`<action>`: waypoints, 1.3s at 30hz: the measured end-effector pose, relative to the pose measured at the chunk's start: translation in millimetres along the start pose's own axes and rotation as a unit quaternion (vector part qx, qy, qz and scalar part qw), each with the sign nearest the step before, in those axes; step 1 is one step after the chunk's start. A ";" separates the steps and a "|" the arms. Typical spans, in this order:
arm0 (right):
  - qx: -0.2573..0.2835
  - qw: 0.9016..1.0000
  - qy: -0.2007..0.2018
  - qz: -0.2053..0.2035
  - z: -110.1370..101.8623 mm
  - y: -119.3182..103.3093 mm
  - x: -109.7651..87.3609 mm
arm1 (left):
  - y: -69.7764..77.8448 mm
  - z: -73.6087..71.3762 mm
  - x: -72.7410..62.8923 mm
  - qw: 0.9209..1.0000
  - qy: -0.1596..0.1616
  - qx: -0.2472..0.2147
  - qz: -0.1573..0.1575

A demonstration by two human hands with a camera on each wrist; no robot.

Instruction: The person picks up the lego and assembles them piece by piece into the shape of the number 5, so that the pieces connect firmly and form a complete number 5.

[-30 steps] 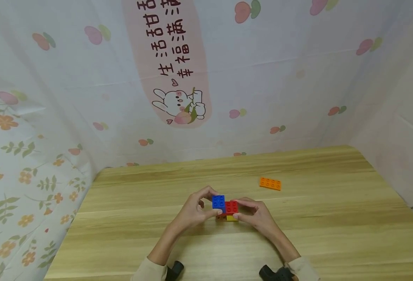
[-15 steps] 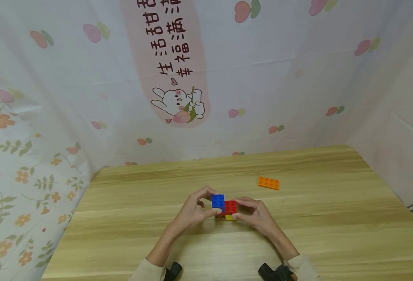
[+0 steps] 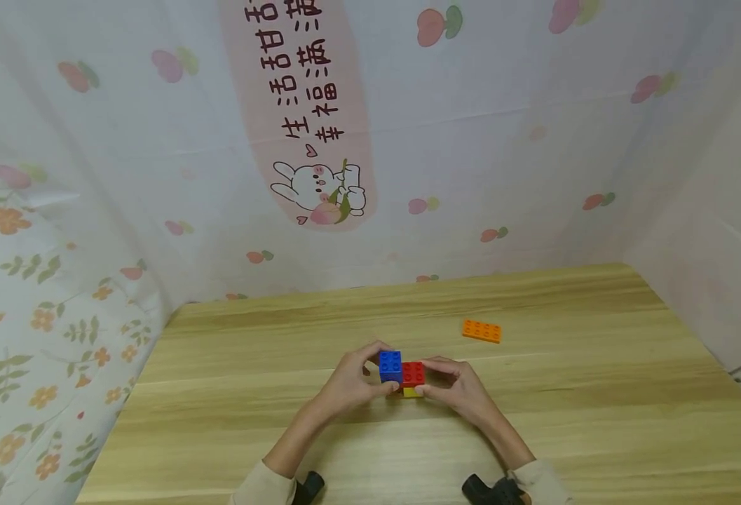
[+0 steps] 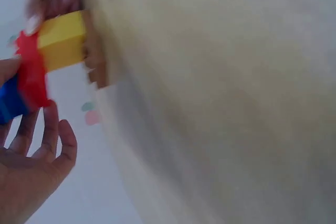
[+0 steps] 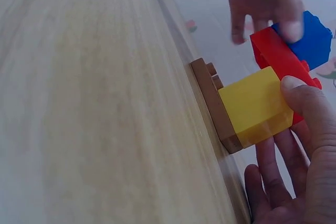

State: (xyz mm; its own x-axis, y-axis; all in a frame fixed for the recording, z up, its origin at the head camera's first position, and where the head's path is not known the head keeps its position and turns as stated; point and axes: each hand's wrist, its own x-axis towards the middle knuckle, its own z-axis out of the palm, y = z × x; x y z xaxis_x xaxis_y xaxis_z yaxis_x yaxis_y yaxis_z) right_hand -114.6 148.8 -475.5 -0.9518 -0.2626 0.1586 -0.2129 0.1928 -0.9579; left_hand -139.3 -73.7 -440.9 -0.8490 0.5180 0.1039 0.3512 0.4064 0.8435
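Note:
A small stack of toy building bricks stands on the table between both hands. At its base is a brown plate point(image 5: 214, 111), with a yellow brick point(image 5: 254, 106) on one end. A red brick point(image 3: 413, 374) sits on the yellow one and overhangs to the left. On the red brick's left end is a blue brick point(image 3: 390, 364). My left hand point(image 3: 348, 382) pinches the blue brick, thumb at its near lower edge. My right hand point(image 3: 466, 389) holds the red brick's right end; in the right wrist view its thumb lies at the red-yellow seam.
An orange eight-stud plate point(image 3: 481, 331) lies on the wooden table point(image 3: 250, 351) behind and right of the stack. Patterned white cloth point(image 3: 471, 140) hangs at the back and left. Black wrist straps with cameras point(image 3: 496, 489) sit below each hand.
My left thumb has slid slightly down the blue brick's near side, and now covers the brown plate's studs in the head view. The right hand and the stack stay nearly still.

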 end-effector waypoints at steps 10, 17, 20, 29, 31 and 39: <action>0.017 1.000 -0.004 0.018 0.7 -2.2 -0.7 | -8.5 3.1 -1.5 0.998 -0.030 -0.053 -0.034; 0.005 0.999 -0.001 0.034 0.5 -4.4 -1.4 | -16.5 -1.1 -6.1 0.996 -0.041 -0.067 -0.034; 0.003 0.999 0.004 0.038 0.9 -5.7 -2.4 | -21.0 -1.9 -8.3 0.996 -0.045 -0.072 -0.030; 0.023 0.999 -0.003 0.026 4.0 -3.0 -3.0 | -24.4 -15.4 -19.3 0.995 -0.045 -0.080 -0.031; 0.024 0.999 -0.004 0.025 4.4 -3.4 -3.3 | -24.3 -18.4 -21.0 0.995 -0.044 -0.088 -0.031; 0.019 1.000 -0.005 0.017 3.2 -4.9 -4.5 | -14.2 -13.0 -22.3 0.993 -0.040 -0.112 -0.019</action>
State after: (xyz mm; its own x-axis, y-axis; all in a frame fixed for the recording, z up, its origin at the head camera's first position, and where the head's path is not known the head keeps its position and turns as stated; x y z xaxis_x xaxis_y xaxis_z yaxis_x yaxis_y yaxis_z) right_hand -108.6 146.0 -472.4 -0.9557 -0.2668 0.1243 -0.1726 0.1659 -0.9709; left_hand -130.5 -100.8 -448.3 -0.8229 0.5671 0.0348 0.2145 0.2533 0.9433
